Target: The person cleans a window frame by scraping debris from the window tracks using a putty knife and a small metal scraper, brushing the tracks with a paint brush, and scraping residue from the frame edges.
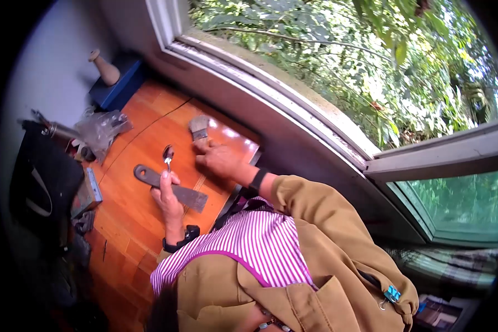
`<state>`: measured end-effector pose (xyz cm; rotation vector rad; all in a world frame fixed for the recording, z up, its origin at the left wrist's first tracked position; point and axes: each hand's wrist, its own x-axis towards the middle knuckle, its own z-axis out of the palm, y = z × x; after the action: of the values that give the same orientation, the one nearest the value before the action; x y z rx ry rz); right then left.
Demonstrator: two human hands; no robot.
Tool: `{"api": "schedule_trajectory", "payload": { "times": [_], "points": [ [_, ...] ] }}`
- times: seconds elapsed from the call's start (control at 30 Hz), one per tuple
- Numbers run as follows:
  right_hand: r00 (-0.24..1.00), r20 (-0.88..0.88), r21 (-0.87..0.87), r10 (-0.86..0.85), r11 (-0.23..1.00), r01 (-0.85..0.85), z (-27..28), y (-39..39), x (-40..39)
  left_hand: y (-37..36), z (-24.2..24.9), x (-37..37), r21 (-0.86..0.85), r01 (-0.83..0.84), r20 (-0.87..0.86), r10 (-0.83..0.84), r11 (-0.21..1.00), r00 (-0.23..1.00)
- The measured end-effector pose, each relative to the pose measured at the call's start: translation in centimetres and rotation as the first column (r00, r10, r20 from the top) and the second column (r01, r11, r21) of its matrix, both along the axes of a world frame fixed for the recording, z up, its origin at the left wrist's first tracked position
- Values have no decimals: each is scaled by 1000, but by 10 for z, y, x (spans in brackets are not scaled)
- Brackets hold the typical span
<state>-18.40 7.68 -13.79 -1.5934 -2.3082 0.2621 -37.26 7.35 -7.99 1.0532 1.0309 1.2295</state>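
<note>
My left hand [170,206] is closed around a metal spoon [168,157], its bowl pointing up past my thumb. A putty knife [190,197] with a dark handle and a hole at its end crosses behind that hand, which covers its middle. At the far side of the wooden table [144,124], my right hand [220,159] has its bent fingers at the handle of a flat paintbrush [199,128]. The pale bristles and metal ferrule show beyond the fingertips, while most of the handle is hidden under the hand.
A blue box [116,91] with a wooden peg-shaped piece [105,69] stands in the far corner. Along the left lie a crumpled plastic bag [102,130], a black bag [41,177] and a small block [87,191]. An open window [271,88] borders the right side.
</note>
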Motion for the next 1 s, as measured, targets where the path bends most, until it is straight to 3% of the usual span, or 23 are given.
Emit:
{"api": "schedule_trajectory", "payload": {
  "times": [0.13, 0.2, 0.23, 0.27, 0.33, 0.4, 0.47, 0.53, 0.6, 0.67, 0.7, 0.73, 0.8, 0.87, 0.93, 1.0],
  "points": [
    [992, -124, 115, 36, 993, -22, -4, 7, 1, -5, -11, -1, -55, 6, -9, -7, 998, 1000],
    [951, -307, 141, 47, 990, -3, 23, 4, 11, -5, -20, -1, -100, 21, -30, -24, 995, 999],
    [930, -367, 117, 4, 992, 42, 44, -5, 20, -3, -24, 1, -106, 37, -19, -40, 994, 999],
    [893, -449, 216, -38, 965, 150, 65, -12, 28, -2, -29, 3, -140, 62, -58, -70, 988, 996],
    [701, -690, 166, -178, 905, 392, 111, -38, 48, 3, -46, 3, -188, 98, -102, -119, 977, 988],
    [625, -732, 164, -270, 821, 546, 140, -66, 81, 8, -69, 8, -199, 113, -210, -155, 973, 965],
    [483, -786, -13, -386, 791, 612, 172, -104, 122, 10, -73, 11, -241, 157, -253, -219, 958, 942],
    [569, -647, 141, -508, 653, 744, 198, -133, 161, 14, -77, 13, -297, 190, -236, -265, 936, 935],
    [467, -625, 37, -625, 574, 818, 220, -153, 183, 17, -79, 15, -311, 181, -227, -257, 933, 939],
    [507, -244, 134, -827, 489, 862, 221, -165, 202, 21, -69, 16, -370, 184, -213, -276, 911, 937],
    [457, -155, 111, -876, 444, 889, 215, -169, 206, 21, -67, 17, -392, 197, -199, -292, 899, 935],
    [455, 52, 169, -889, 457, 873, 213, -171, 208, 21, -68, 16, -394, 192, -200, -288, 899, 937],
    [433, 179, 177, -883, 462, 869, 193, -173, 213, 23, -72, 13, -403, 217, -230, -328, 889, 916],
    [409, 183, 195, -894, 441, 876, 172, -170, 216, 21, -70, 14, -385, 209, -255, -322, 899, 912],
    [332, -230, 15, -915, 337, 941, 157, -168, 213, 21, -69, 14, -365, 207, -275, -318, 908, 907],
    [298, -334, 47, -894, 300, 953, 149, -158, 202, 22, -72, 19, -360, 193, -253, -295, 913, 921]
  ]
}}
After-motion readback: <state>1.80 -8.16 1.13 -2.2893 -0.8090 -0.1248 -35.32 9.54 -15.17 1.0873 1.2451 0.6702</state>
